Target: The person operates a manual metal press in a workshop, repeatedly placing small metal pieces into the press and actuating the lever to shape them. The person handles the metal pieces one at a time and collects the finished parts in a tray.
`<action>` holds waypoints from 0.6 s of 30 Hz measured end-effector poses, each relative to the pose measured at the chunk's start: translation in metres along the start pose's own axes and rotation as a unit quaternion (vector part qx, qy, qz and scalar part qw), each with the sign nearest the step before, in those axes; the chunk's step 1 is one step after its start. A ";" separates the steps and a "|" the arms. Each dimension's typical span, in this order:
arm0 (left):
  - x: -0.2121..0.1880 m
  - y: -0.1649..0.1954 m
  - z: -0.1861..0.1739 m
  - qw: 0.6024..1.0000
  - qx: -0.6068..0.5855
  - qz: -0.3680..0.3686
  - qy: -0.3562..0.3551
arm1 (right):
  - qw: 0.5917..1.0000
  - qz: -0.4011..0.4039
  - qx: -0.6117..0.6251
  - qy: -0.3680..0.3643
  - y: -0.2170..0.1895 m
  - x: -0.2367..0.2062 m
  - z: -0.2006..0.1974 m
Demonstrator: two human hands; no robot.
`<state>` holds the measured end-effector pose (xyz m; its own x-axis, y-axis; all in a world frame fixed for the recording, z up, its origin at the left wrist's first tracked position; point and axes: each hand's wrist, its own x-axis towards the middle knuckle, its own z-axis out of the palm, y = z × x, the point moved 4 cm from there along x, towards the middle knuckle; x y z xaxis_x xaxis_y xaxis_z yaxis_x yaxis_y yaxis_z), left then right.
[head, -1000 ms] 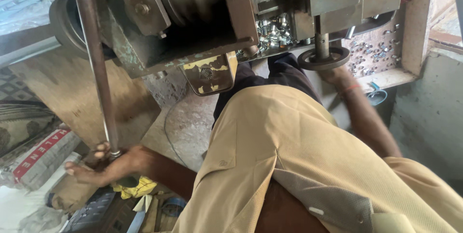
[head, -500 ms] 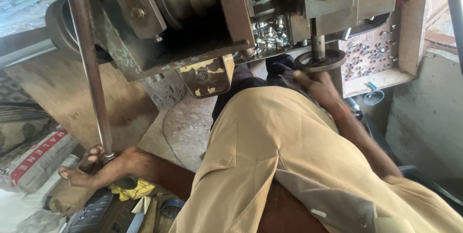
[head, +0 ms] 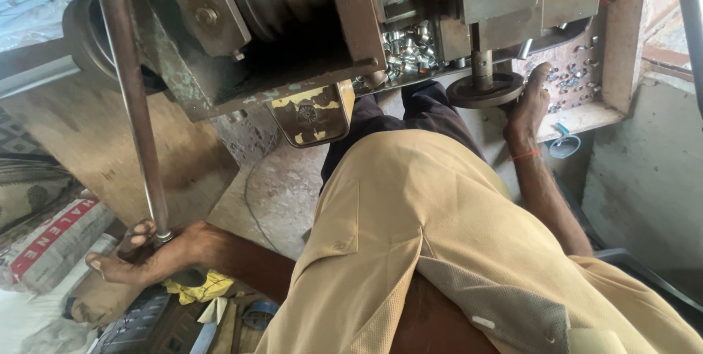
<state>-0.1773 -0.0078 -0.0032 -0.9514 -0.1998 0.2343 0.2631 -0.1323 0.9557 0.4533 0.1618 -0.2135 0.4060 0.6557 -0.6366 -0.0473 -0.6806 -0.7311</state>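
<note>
Clasping a steel lever point(head: 135, 105), the left hand point(head: 150, 255) grip hangs over rough concrete floor point(head: 282, 185).

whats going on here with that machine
A person in a tan shirt is working at a heavy metal press. The left hand grips the lower end of a long steel lever. The right hand reaches up to the round die plate under the ram, fingertips at its edge. Small shiny metal parts are heaped just behind it.
</note>
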 end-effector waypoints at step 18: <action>-0.008 0.005 0.008 0.999 -0.032 -0.015 -0.010 | 0.923 -0.001 -0.329 -0.199 -0.022 -0.012 -0.005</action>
<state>-0.1700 0.0009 0.0009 -0.9619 -0.1758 0.2095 0.2433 -0.2003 0.9490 0.4546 0.1672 -0.1890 0.0310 0.6365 -0.7706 0.5716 -0.6438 -0.5087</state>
